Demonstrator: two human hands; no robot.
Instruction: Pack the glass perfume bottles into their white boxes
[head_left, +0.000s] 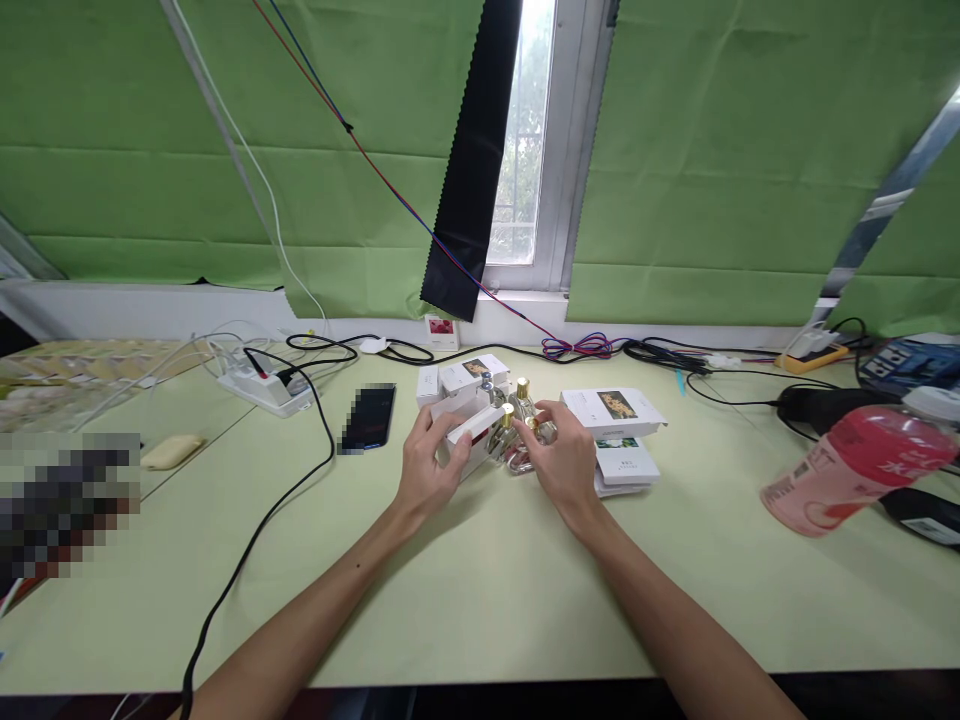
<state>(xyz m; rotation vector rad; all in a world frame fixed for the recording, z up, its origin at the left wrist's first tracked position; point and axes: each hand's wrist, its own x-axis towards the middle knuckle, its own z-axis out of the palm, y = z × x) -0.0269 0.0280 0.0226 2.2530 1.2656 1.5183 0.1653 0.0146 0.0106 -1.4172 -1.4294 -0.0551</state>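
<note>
Head view: left hand (429, 470) grips one open white box (463, 430) on the counter (480, 600); right hand (564, 460) pinches one of three gold-capped bottles (517, 425) beside it; two flat boxes (616, 430) lie right.

Your view is evenly and fairly brightly lit, with soft daylight entering through the narrow window gap (525, 140) between the green blinds (720, 160), where the glass is blown out to near white. The table (480, 600) shows only faint, diffuse shadows under your hands (the left hand (429, 470) casts the clearer one, toward you). The wide lens bends straight lines at the edges, so the table's front edge curves and the pink bottle (847, 470) looks stretched. Focus is sharp in the centre and softens outward. A pixelated patch (67, 500) covers the left side.
</note>
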